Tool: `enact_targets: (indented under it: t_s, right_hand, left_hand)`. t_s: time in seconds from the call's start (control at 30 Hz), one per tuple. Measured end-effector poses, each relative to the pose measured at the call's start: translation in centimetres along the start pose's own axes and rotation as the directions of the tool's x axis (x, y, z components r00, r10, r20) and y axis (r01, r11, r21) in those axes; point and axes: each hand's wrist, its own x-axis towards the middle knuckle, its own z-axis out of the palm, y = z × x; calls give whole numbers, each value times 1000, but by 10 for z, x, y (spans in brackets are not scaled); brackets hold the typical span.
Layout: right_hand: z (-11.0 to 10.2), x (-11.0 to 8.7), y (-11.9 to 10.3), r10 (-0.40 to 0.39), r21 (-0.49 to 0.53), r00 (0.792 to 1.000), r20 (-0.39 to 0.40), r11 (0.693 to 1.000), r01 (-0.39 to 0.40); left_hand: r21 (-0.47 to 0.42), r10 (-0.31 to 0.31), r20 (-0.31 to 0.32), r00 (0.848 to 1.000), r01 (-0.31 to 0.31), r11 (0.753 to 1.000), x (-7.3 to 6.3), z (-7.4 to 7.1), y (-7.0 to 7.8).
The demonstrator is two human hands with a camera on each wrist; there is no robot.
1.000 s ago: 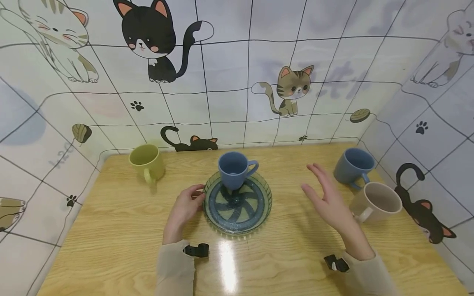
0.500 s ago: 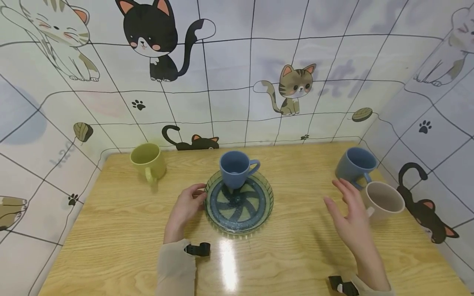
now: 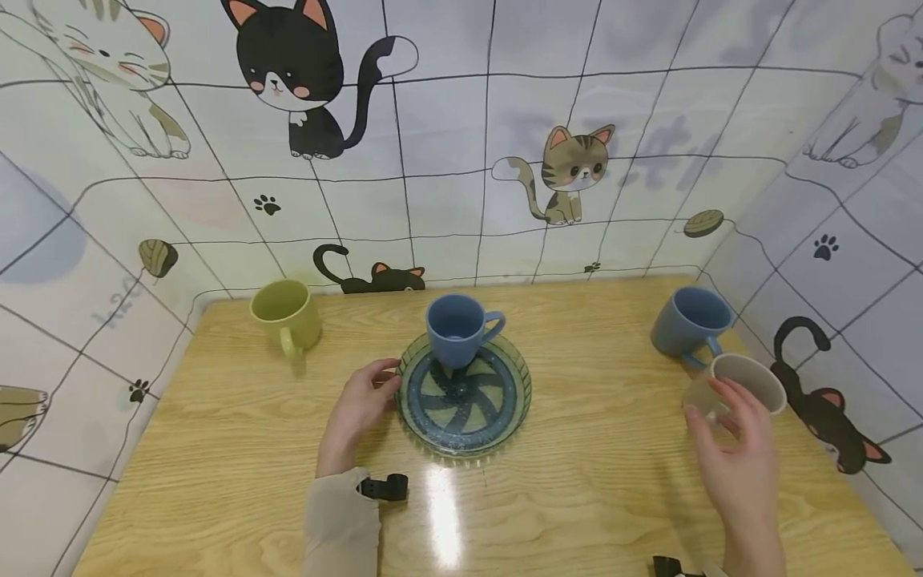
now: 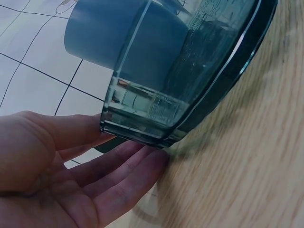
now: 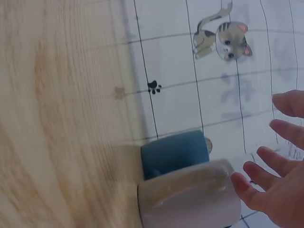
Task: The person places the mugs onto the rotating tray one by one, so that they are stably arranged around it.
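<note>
A round greenish glass plate with a blue swirl pattern sits mid-table, a blue mug standing on its far part, handle to the right. My left hand touches the plate's left side with fairly straight fingers. In the left wrist view, digits of the left hand meet the outside of the glass wall. My right hand is over the near side of a pale mug, partly covering its handle. The right wrist view has the right hand with spread fingers beside the pale mug.
A second blue mug stands just behind the pale one, close to the right wall. At the back left is a yellow-green mug. Cat-patterned walls enclose the wooden table at the back and sides.
My right hand has moved rightward and nearer, from the table space right of the plate to the pale mug. The left hand stays at the plate; the mugs stand where they were.
</note>
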Motion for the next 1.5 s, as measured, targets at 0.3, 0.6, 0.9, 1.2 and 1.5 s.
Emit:
enact_targets:
  t_s: [0.3,0.6,0.9,1.2,1.5]
  right_hand:
    - [-10,-3,11,160,-104,978,-130,979,-174]
    - [-10,-8,26,392,-154,911,-129,899,-409]
    - [-4,-6,33,444,-109,885,-139,882,-459]
    - [-3,-4,39,482,-61,862,-159,866,-496]
    - [5,-4,36,504,-85,842,-189,846,-526]
  left_hand:
    - [-10,9,3,1000,-9,1000,-1,1,1]
    - [-6,2,13,1000,-2,1000,0,0,-2]
    - [24,2,19,1000,-2,1000,0,-2,0]
    - [41,-7,18,1000,6,999,-1,-2,1]
    - [43,-17,17,1000,16,999,0,-1,0]
